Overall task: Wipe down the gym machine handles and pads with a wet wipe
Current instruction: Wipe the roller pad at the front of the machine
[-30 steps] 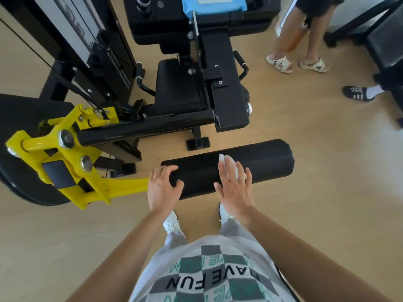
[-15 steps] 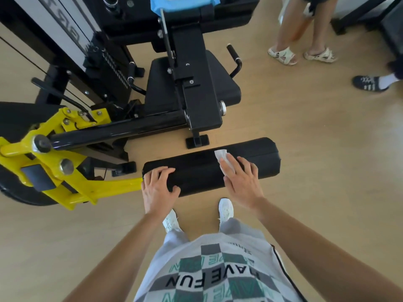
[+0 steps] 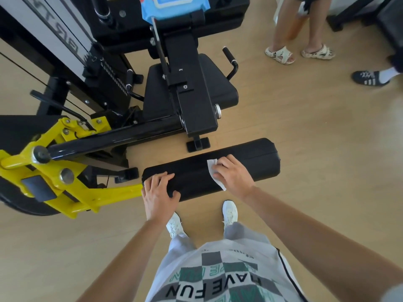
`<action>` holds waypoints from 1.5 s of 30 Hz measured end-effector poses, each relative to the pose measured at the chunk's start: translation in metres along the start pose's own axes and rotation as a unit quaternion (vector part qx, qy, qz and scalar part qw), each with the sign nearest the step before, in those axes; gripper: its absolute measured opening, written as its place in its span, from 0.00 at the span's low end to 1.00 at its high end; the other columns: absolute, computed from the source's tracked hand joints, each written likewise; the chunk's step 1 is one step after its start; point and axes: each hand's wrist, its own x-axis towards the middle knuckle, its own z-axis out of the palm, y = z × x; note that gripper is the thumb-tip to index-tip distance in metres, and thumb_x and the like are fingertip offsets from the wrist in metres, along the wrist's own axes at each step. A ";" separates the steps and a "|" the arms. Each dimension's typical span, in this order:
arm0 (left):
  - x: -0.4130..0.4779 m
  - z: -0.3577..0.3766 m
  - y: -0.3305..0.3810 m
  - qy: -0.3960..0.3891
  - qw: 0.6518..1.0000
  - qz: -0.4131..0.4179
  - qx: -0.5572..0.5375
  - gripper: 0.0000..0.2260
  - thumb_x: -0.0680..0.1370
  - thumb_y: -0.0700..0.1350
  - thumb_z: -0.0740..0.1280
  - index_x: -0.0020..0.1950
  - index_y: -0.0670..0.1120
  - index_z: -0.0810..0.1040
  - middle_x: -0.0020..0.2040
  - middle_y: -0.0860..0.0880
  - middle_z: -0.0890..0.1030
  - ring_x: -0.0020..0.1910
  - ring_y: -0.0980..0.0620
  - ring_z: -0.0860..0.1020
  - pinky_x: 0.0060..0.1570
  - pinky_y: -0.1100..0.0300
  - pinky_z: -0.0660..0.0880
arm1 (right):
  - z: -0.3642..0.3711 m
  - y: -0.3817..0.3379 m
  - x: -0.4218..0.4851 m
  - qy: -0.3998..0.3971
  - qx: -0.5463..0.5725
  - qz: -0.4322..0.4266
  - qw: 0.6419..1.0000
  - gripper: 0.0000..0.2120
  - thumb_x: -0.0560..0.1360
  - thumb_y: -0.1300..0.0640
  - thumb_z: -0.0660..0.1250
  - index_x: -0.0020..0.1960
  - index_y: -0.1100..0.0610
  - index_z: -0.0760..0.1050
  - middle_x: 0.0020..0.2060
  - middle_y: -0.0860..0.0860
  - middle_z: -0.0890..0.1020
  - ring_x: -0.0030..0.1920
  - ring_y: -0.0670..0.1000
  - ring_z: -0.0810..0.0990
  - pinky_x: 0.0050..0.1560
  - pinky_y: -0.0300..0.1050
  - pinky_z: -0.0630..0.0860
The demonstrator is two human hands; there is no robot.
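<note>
Right hand (image 3: 234, 175) fingers now angled toward 9 o'clock, not 12 as half second ago. They press flat on wet wipe (image 3: 212, 171), more of it exposed at 9 o'clock of fingertips. Left hand (image 3: 158, 192) fingers curl over left end of roller pad (image 3: 257, 162), thumb on near face. Wipe lies mid-pad. Yellow lever arm (image 3: 87, 199) at 9 o'clock, blue wipes pack (image 3: 174, 5) at 12. Wood-look floor (image 3: 327, 149).
</note>
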 end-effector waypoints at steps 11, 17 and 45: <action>0.011 -0.004 0.012 0.005 0.999 0.008 0.045 0.20 0.67 0.42 0.76 0.58 0.48 0.81 0.57 0.49 0.79 0.59 0.43 0.74 0.59 0.45 0.72 | -0.022 0.006 -0.010 0.048 -0.048 0.081 0.994 0.14 0.77 0.52 0.72 0.62 0.53 0.79 0.63 0.53 0.77 0.65 0.58 0.73 0.63 0.57 0.75; 0.013 0.002 0.012 -0.004 0.998 0.057 0.002 0.19 0.68 0.38 0.75 0.58 0.44 0.79 0.60 0.48 0.80 0.60 0.45 0.78 0.62 0.45 0.73 | 0.001 0.018 -0.037 -0.106 -0.065 -0.062 0.990 0.24 0.82 0.48 0.64 0.77 0.48 0.67 0.80 0.54 0.63 0.82 0.58 0.56 0.80 0.58 0.58; 0.023 -0.005 0.020 -0.014 0.999 0.030 0.021 0.17 0.70 0.47 0.78 0.56 0.47 0.80 0.58 0.50 0.81 0.58 0.46 0.78 0.60 0.45 0.72 | -0.004 0.004 -0.029 -0.098 -0.148 0.100 0.979 0.43 0.76 0.64 0.68 0.84 0.54 0.49 0.83 0.55 0.51 0.83 0.61 0.45 0.81 0.64 0.41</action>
